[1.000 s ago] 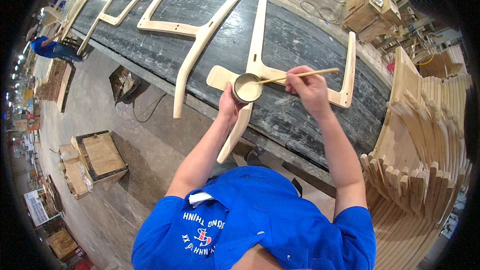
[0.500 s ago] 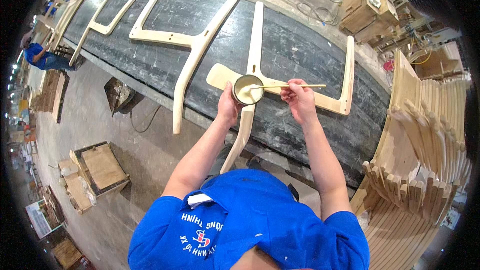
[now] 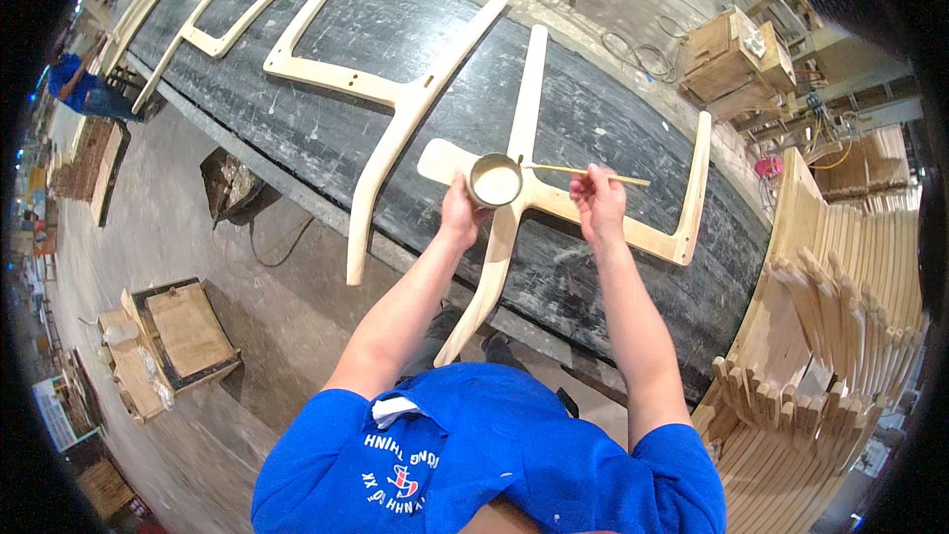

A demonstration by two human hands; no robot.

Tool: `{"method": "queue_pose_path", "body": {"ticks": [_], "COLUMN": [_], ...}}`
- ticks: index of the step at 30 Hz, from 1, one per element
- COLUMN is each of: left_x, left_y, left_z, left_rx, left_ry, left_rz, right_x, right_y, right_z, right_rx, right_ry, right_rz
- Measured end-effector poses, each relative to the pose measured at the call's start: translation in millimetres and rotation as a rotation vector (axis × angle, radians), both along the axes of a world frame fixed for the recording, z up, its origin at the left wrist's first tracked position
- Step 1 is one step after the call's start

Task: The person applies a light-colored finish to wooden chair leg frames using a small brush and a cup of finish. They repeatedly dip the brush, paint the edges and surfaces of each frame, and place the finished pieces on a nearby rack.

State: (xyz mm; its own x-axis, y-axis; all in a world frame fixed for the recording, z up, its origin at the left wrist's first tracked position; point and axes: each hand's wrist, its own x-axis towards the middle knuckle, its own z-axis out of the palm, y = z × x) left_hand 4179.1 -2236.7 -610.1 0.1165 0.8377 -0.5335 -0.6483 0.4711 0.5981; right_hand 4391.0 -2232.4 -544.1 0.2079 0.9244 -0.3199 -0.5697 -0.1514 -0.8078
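My left hand [image 3: 459, 214] is wrapped round a small round cup [image 3: 517, 186] that holds a cream-coloured liquid [image 3: 497, 184], probably glue. Between the fingers of my right hand [image 3: 600, 204] is a thin wooden stick [image 3: 568, 170]. Its far tip lies just past the cup's right rim, at a slot in a pale wooden chair-leg frame [image 3: 530, 89]. That frame rests on the dark table below both hands, with one curved leg reaching over the near edge. A flat paddle-shaped wooden piece [image 3: 442, 160], partly hidden by the cup and my left hand, lies beside it.
Further wooden frames [image 3: 395, 143] lie leftward along the long dark table [image 3: 633, 297]. Stacked curved wooden parts [image 3: 840, 316] stand at the right. A wooden box [image 3: 188, 328] sits on the floor at left. Another person [image 3: 84, 89] in blue is at the far left.
The stick has come out of the cup's liquid, and its tip has moved right to the frame's slot. My view has shifted slightly; the left hand still holds the cup.
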Motion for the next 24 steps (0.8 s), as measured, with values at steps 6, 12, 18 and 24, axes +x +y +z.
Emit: {"method": "queue_pose_path", "body": {"ticks": [6, 12, 18, 24], "left_x": [-57, -84, -93, -77], "left_y": [-29, -55, -69, -64], "left_z": [-17, -14, -21, -12], "left_rx": [-0.039, -0.141, -0.065, -0.095], "left_ry": [0.004, 0.072, -0.011, -0.008], "left_rz": [0.16, 0.279, 0.288, 0.282], "right_x": [-12, -17, -44, -37], "right_y": [37, 58, 60, 77], "right_z": [1, -16, -17, -5], "right_rx": [0.215, 0.415, 0.506, 0.575], "right_ry": [-0.864, -1.226, -1.397, -1.503], "right_rz": [0.145, 0.273, 0.505, 0.622]}}
